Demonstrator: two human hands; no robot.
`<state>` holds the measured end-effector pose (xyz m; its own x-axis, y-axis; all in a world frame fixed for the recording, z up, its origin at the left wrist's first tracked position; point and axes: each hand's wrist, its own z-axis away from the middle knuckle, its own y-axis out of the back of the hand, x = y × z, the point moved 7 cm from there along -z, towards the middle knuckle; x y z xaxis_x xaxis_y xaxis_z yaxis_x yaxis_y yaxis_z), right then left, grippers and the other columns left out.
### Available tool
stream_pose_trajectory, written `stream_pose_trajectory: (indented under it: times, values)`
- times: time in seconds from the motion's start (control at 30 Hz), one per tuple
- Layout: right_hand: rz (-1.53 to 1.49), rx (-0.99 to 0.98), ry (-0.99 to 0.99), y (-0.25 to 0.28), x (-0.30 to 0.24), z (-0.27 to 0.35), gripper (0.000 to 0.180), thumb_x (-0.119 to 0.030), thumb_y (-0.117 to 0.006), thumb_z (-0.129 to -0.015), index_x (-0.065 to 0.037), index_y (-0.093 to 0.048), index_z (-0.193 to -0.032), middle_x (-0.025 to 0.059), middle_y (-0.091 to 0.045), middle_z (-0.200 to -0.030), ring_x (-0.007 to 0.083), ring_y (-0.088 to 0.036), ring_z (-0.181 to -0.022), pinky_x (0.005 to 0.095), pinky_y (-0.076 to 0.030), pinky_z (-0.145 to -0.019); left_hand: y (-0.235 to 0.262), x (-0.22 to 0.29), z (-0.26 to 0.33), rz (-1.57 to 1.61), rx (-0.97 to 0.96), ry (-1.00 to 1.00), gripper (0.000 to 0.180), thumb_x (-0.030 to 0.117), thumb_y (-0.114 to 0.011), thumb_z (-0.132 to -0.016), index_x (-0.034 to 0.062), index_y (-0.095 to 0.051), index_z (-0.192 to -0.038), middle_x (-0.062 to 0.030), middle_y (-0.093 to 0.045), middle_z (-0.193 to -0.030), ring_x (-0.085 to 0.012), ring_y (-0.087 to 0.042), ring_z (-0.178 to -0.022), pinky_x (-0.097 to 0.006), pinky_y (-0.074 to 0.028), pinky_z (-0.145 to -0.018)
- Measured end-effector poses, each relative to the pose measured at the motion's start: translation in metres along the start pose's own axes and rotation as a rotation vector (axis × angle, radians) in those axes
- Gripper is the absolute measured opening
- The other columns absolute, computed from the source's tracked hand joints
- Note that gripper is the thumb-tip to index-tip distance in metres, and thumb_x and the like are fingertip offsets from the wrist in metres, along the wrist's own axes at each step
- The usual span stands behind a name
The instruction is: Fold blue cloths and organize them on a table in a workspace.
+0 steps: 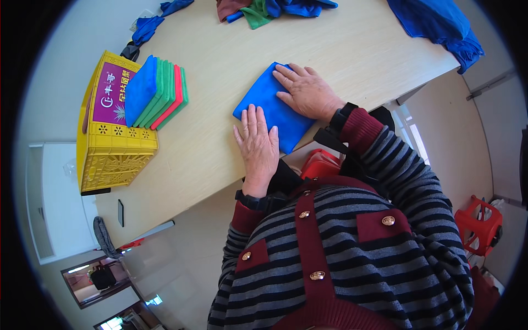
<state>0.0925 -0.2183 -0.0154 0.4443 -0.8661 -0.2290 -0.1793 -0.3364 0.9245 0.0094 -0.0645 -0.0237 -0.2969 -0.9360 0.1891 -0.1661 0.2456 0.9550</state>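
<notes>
A folded blue cloth [273, 94] lies flat near the table's front edge, with both my hands resting on it. My left hand [257, 142] presses on its left corner, fingers stretched out and pointing away from me. On its right side lies my right hand [308, 91], palm down, the fingers spread toward the far left. Neither hand grips the cloth. To the left stands a row of folded cloths in green and red [168, 96], with a blue one [144, 91] at its left end.
A yellow plastic crate [118, 144] with a purple panel stands on the table [209, 159] at the left, beside a dark phone-like slab [120, 213]. Loose cloths [275, 10] lie at the far edge. Blue fabric [434, 25] hangs over the right corner. A red stool [477, 225] is at right.
</notes>
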Motion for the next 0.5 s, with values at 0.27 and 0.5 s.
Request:
stream_pose_trajectory:
  times: [0.27,0.5]
  values:
    - [0.109,-0.113,-0.117,0.025,0.008,0.028,0.059,-0.04,-0.048,-0.104,-0.001,-0.045,-0.15,0.016,-0.046,-0.154,0.035,-0.039,-0.144,0.0495,-0.031,-0.119,-0.001,-0.01,-0.009,-0.043,-0.032,-0.125,0.062,0.04,-0.037,-0.108,0.0048,-0.031,-0.158,-0.0142,-0.027,-0.166,-0.0317,-0.021,-0.155,-0.061,-0.012,-0.122]
    - [0.132,-0.057,0.041,0.052,-0.032,0.016,0.059,-0.038,-0.05,-0.103,0.001,-0.045,-0.148,0.0198,-0.047,-0.152,0.037,-0.039,-0.144,0.0508,-0.03,-0.119,0.018,-0.016,-0.021,-0.048,0.062,-0.082,0.06,0.032,-0.049,-0.104,0.0036,-0.036,-0.155,-0.0172,-0.033,-0.163,-0.0327,-0.027,-0.152,-0.06,-0.015,-0.122]
